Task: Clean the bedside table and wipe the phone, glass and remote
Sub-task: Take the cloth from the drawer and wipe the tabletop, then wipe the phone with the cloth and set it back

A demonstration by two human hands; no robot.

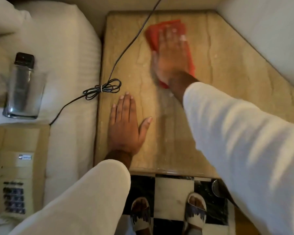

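Right hand flat on an orange cloth at the far middle of the counter, fingers spread, blurred. Left hand palm-down on the bare near-left part of the counter, well apart from the cloth. On the bed to the left: glass with the remote standing in it, phone nearer. Black cable crosses the counter's left side, its bundled loop at the edge. Both sleeves white.
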